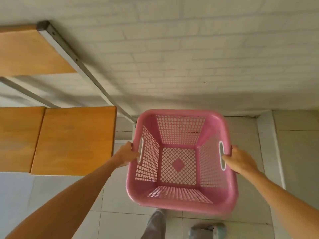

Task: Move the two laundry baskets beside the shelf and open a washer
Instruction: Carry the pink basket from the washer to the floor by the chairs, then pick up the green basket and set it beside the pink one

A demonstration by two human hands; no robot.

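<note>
An empty pink laundry basket (181, 195) with latticed walls hangs above the tiled floor, just right of the shelf (74, 140). My left hand (128, 153) grips the handle slot on its left side. On the opposite side my right hand (239, 160) holds the other handle slot. The shelf has orange-brown wooden boards and a grey metal post (82, 66). Only one basket is in view, and no washer shows.
A white brick wall (189, 57) stands straight ahead behind the basket. Pale floor tiles (250, 135) lie under and to the right of it. My legs and a shoe (207, 230) show at the bottom edge.
</note>
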